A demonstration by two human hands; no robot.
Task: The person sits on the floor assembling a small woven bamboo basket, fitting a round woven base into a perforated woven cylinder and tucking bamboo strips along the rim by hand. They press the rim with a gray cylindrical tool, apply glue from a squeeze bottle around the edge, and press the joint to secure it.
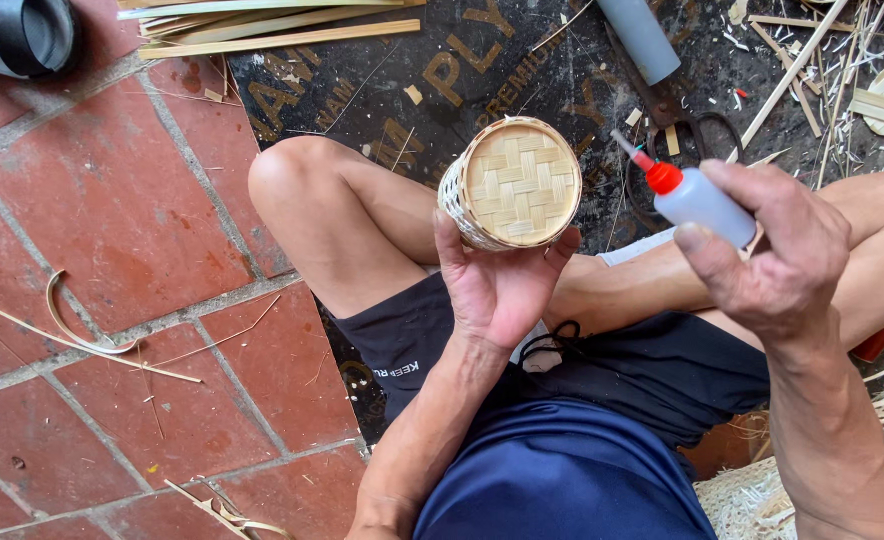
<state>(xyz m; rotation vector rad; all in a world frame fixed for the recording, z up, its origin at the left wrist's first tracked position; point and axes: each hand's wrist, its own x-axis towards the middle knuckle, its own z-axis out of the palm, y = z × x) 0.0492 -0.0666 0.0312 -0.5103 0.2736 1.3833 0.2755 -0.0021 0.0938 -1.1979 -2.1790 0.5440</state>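
At the centre of the frame, the left hand (pixel 497 285) cups a small woven basket (pixel 510 183), its flat end facing up. Just right, the right hand (pixel 777 260) grips a glue bottle (pixel 697 200), nozzle pointing up-left toward the basket.

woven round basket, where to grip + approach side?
Grip the woven round basket by its curved side wall, from below, as the left hand does: fingers wrap the rim, and the flat woven face stays clear for the glue bottle in the right hand.
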